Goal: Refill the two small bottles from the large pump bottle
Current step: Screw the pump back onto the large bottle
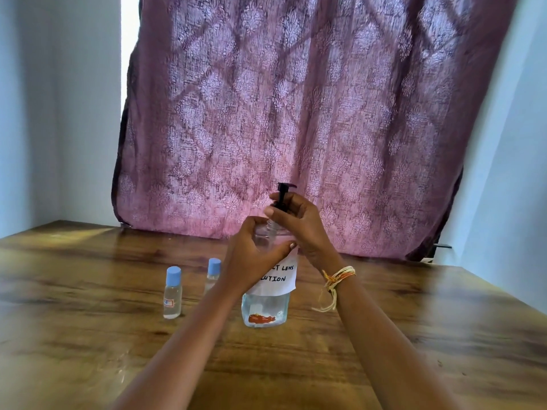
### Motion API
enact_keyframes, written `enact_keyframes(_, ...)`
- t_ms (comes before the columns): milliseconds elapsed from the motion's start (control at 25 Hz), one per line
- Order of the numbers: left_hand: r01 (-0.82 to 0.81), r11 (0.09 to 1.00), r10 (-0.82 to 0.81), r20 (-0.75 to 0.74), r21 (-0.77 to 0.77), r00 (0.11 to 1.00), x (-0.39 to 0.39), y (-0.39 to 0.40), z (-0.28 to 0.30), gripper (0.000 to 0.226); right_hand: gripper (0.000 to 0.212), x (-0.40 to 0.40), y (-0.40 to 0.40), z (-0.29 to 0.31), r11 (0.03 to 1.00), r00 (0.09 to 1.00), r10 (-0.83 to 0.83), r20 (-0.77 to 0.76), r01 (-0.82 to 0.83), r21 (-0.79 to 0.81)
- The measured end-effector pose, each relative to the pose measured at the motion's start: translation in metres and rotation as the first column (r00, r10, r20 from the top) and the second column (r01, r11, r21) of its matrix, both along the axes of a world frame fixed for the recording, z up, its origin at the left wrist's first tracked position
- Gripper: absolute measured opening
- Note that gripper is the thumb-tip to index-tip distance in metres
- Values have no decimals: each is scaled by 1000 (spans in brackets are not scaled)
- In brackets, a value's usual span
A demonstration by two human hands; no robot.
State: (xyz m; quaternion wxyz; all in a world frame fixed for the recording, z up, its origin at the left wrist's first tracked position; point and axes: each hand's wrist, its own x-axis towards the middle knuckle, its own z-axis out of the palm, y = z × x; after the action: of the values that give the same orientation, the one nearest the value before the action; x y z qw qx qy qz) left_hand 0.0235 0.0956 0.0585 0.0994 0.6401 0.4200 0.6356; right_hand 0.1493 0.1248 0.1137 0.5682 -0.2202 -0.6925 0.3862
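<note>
I'm gripping the big pump bottle [265,291] with my left hand [254,261] wrapped around its shoulder, and my right hand [299,223] is curling around the black pump [282,196] at its collar, looks like I'm unscrewing it. The bottle is standing upright on the surface [88,321], dead centre, right in front of me.

What's worrying me: the two small bottles, the near one [172,292] and the one behind my left wrist [213,275], are sitting just beside my left forearm at about 9 o'clock from the big one. One careless elbow swing while I'm twisting and they're toppling. Also both are wearing their blue caps, so nothing's ready to receive liquid. If the pump is coming free with its tube dripping, that's going on the wood.

The big bottle is looking clear, mostly full, with a handwritten paper label that's peeling at the bottom edge and an orange mark low down.
</note>
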Motion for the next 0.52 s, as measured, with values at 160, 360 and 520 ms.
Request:
enact_keyframes(160, 30, 999, -31, 24, 15, 999, 0, 0, -2, 65, 38, 12, 7, -3, 956, 956, 277, -99, -285, -77)
enact_keyframes(360, 24, 1000, -24, 37, 3, 999, 0, -3, -3, 69, 41, 16, 7, -3, 981, 981, 165, -102, -174, -88)
enact_keyframes(520, 32, 999, -32, 42, -9, 999, 1, -4, -2, 72, 28, 7, 1, -3, 997, 996, -8, -86, 1, -76)
